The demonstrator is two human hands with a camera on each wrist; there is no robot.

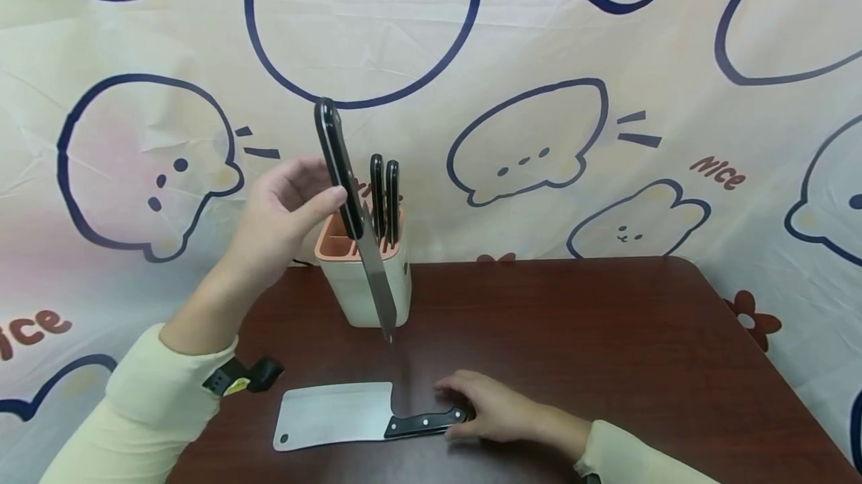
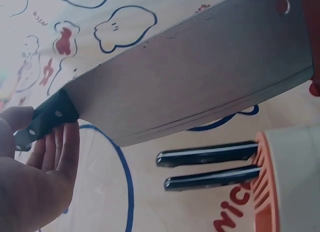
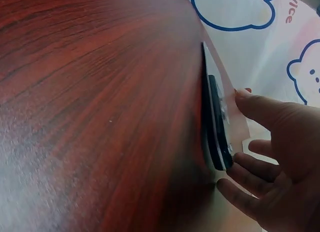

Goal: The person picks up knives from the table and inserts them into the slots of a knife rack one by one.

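Observation:
My left hand point(image 1: 286, 207) grips the black riveted handle of a raised cleaver point(image 2: 200, 67), thumb on one side and fingers on the other. Its blade slants downward in front of the knife holder point(image 1: 357, 293), seen nearly edge-on in the head view and broadside in the left wrist view. A second cleaver point(image 1: 337, 413) lies flat on the table, blade to the left. Around the end of its black handle my right hand point(image 1: 501, 409) is spread, fingers slightly bent. In the right wrist view the thumb stands apart from that handle point(image 3: 217, 124); whether a fingertip touches it, I cannot tell.
Two black-handled knives point(image 2: 210, 154) stand in slots of the pale holder, which has an orange top point(image 1: 334, 246). The dark wooden table point(image 1: 572, 334) extends to the right. Behind it hangs a cloth point(image 1: 525, 43) printed with cartoon animals.

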